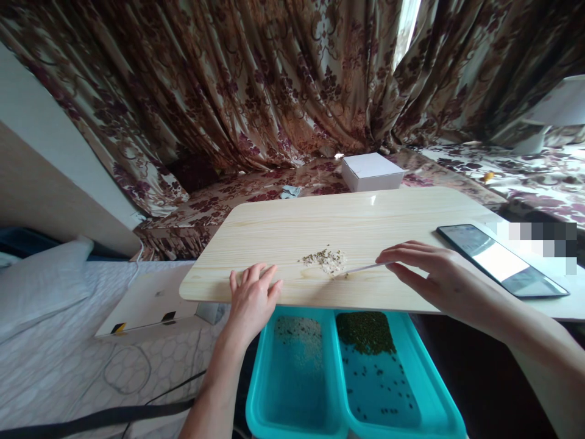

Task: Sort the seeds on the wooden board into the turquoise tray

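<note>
My right hand (434, 277) pinches a thin, pale strip (363, 267), seen almost edge-on; its exact kind is unclear. The strip's far end reaches the right side of a small mixed pile of white grains and dark green bits (329, 261) on the light wooden tabletop (356, 219). Left of the pile, my left hand (253, 296) rests at the front edge of the tabletop, fingers spread and holding nothing. Below that edge sits a turquoise two-part bin (339, 378). White grains (301, 332) lie in its left compartment, green ones (368, 332) in its right.
A tablet (498, 259) lies at the tabletop's right, close to my right forearm. Behind the table are a white box (372, 171) and a small cloth (290, 192) on flowered fabric. A pale case (150, 302) lies on the bed at left.
</note>
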{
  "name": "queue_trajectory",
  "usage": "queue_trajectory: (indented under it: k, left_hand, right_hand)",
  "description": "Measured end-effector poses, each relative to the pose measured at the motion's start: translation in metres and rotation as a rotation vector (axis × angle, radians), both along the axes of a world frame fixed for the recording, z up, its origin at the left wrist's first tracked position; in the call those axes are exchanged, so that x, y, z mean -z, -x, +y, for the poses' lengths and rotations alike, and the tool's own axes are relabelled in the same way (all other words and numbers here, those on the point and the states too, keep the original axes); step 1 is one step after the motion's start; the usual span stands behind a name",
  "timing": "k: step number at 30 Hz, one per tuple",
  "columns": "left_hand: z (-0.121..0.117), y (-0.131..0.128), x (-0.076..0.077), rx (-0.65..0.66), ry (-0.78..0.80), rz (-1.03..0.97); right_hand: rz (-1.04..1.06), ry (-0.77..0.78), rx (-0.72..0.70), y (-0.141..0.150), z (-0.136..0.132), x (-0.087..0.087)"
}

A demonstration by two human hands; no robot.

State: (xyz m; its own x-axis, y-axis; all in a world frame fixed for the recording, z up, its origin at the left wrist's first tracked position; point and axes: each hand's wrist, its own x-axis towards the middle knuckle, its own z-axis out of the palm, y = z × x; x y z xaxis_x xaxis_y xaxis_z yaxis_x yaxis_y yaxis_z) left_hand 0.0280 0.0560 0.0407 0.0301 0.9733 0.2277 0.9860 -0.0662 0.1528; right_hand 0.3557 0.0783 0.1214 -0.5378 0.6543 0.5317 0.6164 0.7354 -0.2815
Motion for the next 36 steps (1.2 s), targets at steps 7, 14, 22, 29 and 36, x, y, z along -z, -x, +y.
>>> queue_trajectory:
  k: [7,14,22,29,36]
  left_hand:
    - [0.0,0.0,0.0,0.002,-0.014,0.008]
    - [-0.001,0.0,0.0,0.001,-0.013,0.015]
    - [-0.001,-0.001,-0.001,0.003,-0.006,0.017]
    - [0.0,0.0,0.001,0.008,-0.017,0.007]
    - [0.0,0.0,-0.001,0.013,-0.009,0.001]
  right_hand:
    - [-0.004,0.054,-0.033,-0.004,-0.005,-0.004]
    - [0.001,0.078,-0.082,-0.017,-0.025,-0.01]
    - [0.024,-0.017,0.001,-0.014,-0.019,-0.011]
    - [-0.006,-0.003,0.006,-0.009,-0.001,0.0]
    - [0.0,-0.008,-0.035,-0.017,-0.023,-0.005]
